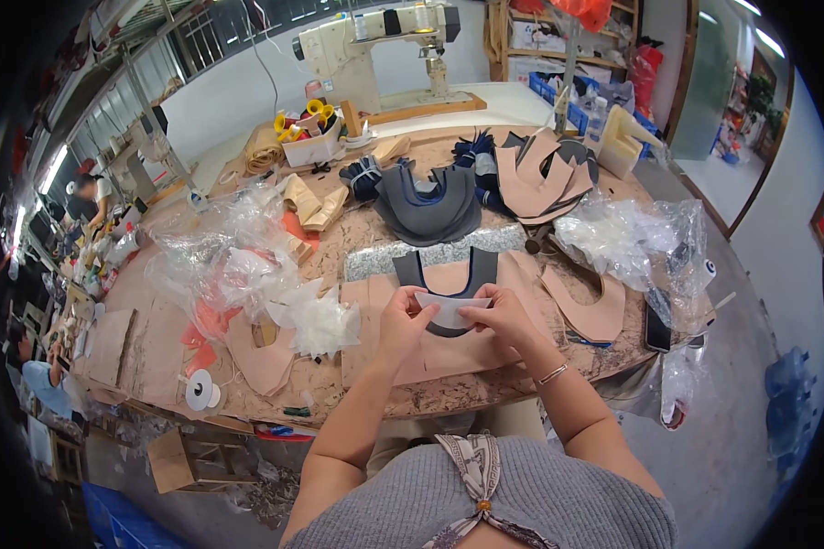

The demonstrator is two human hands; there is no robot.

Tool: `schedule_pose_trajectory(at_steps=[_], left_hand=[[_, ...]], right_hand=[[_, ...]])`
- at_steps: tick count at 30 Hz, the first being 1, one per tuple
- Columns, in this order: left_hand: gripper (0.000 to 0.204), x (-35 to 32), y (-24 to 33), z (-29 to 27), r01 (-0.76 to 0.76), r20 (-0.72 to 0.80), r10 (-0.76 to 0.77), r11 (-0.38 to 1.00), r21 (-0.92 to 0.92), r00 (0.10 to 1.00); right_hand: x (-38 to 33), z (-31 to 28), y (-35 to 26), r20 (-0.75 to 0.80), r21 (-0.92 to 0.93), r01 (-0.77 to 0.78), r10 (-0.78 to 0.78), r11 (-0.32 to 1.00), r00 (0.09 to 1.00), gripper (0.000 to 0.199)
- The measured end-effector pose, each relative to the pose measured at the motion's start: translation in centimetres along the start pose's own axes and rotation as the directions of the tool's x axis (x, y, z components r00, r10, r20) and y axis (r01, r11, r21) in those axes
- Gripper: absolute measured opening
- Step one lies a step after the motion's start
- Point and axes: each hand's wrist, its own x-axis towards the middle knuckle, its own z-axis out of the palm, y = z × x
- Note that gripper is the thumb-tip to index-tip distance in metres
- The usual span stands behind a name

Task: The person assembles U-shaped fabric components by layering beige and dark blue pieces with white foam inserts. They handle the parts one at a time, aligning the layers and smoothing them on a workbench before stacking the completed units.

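Both hands are at the near middle of the worktable, pinching a small white translucent curved piece [449, 315] between them. My left hand [405, 322] closes on its left end. Its right end is between the thumb and fingers of my right hand [505, 318]. Directly beneath lies a dark grey U-shaped piece [484, 266] with a blue inner edge, its two arms pointing away from me. The white piece covers part of its curved end. Tan sheet material [375, 351] lies under all of this, with a speckled grey slab [372, 263] just behind.
Stacked grey U-shaped pieces [428, 216] and tan cut pieces [545, 178] lie farther back. White pieces sit in piles at left [325, 322] and right [613, 240], amid clear plastic bags [220, 256]. A sewing machine [375, 59] stands behind; a phone [657, 328] lies at right.
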Motion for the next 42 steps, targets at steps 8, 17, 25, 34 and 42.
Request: schedule_pose_trajectory(at_steps=[8, 17, 25, 34, 42], left_hand=[[0.046, 0.1, -0.8, -0.3, 0.034, 0.019, -0.045, 0.920, 0.391, 0.999], [0.048, 0.2, -1.2, -0.4, 0.072, 0.012, -0.083, 0.925, 0.373, 0.996], [0.041, 1.0, -1.0, -2.2, -0.069, -0.056, 0.157, 0.689, 0.721, 0.986], [0.093, -4.8, 0.4, 2.7, -0.516, 0.544, 0.008, 0.328, 0.791, 0.839], [0.102, -4.9, -1.0, 2.8, -0.529, 0.558, -0.007, 0.307, 0.791, 0.830]], right_hand=[[1.5, 0.3, 0.1, -0.159, -0.447, -0.095, 0.026, 0.889, 0.987, 0.044], [1.7, 0.7, 0.2, -0.145, -0.551, -0.121, 0.047, 0.826, 0.988, 0.046], [2.2, 0.8, 0.3, -0.101, -0.720, -0.076, 0.005, 0.690, 0.995, 0.043], [3.4, -0.9, 0.6, -0.033, -0.885, 0.010, -0.083, 0.466, 0.996, 0.040], [2.8, -2.5, -0.8, -0.088, -0.883, 0.025, -0.217, 0.469, 0.972, 0.035]])
